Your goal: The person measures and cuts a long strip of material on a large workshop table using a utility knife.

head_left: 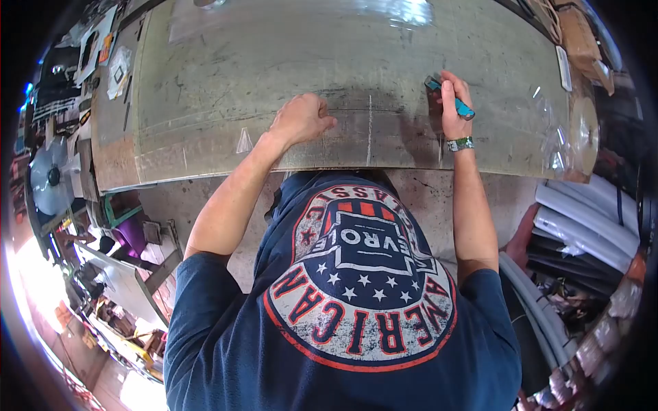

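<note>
A worn grey-green work table (pixel 274 65) spans the top of the view, with its front edge just before my body. On the right, my right hand (pixel 456 106) grips a teal and black tool (pixel 464 109), whose dark end points up and left above the surface. What kind of tool it is I cannot tell. My left hand (pixel 305 120) rests over the table near the front edge, fingers curled in; anything inside them is hidden. Between the hands a pale scratched line (pixel 370 130) runs toward the edge.
Clear plastic film (pixel 394 10) lies at the table's far side. More clear plastic (pixel 554 147) and a roll (pixel 584 130) are at the right end. Small packets (pixel 118 72) lie at the left. Grey rolls (pixel 589 226) stand below right; a board (pixel 123 274) leans below left.
</note>
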### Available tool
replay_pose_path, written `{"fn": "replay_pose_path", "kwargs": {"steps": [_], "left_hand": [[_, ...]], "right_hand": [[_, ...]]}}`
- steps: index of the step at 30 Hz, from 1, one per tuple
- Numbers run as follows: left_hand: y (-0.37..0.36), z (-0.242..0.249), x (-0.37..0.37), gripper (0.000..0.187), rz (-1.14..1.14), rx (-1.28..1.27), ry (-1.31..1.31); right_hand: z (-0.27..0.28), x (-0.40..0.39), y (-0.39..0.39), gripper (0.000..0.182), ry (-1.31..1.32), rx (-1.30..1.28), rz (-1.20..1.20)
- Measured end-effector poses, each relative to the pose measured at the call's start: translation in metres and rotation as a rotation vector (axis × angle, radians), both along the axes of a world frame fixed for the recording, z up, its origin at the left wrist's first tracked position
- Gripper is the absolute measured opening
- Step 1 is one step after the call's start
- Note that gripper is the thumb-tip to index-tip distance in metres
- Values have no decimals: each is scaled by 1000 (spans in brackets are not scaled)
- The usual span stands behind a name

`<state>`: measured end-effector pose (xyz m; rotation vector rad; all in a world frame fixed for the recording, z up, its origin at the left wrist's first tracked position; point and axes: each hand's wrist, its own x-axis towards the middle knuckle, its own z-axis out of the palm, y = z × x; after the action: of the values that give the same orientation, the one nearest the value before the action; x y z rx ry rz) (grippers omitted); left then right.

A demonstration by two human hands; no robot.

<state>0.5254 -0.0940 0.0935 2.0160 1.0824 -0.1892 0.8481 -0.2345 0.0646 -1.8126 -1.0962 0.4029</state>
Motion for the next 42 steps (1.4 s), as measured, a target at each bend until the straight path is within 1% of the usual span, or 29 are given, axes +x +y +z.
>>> {"fn": "replay_pose_path", "kwargs": {"steps": [1,2,5,6,7,8,10,11,12,15,16,19,22,25,34,39,42], "left_hand": [[2,2,1,31,-7,-32,34],[5,4,1,33,-13,-65,69],[10,6,3,37,-32,-103,97],[10,6,3,37,-37,-109,95],[11,4,3,38,-40,-118,102],[13,3,4,38,-43,-125,108],[15,-1,4,38,-39,-123,88],[14,-3,3,37,-31,-111,61],[15,-5,2,38,-19,-99,34],[14,-7,1,38,-21,-35,25],[14,-7,0,38,-31,-55,31],[19,-8,2,39,-58,-82,41],[19,-11,2,39,-74,-68,51],[20,-10,3,38,-85,-59,58],[19,-9,2,35,-88,-38,48],[16,-10,-2,33,-100,-21,16],[18,-8,-15,31,-151,38,101]], "right_hand": [[1,-1,-2,47,-99,-2,-68],[3,1,-5,52,-263,-61,-120],[48,-36,-20,51,-140,-245,-188],[49,-56,-26,42,-40,-133,-196],[59,-78,-32,35,31,-127,-129],[50,-100,-39,31,88,-15,-44],[46,-151,-45,29,115,-14,26],[42,-171,-47,34,128,-35,59],[37,-184,-48,39,141,-55,94],[18,-203,-42,37,70,-28,88],[19,-207,-40,36,96,-48,75],[13,-211,-40,35,16,-18,63],[12,-214,-39,28,8,-7,63],[15,-217,-40,28,32,-36,35],[18,-221,-36,28,-49,-18,14],[25,-219,-25,22,-121,-83,47],[24,-220,-21,20,-122,-64,37]]}}
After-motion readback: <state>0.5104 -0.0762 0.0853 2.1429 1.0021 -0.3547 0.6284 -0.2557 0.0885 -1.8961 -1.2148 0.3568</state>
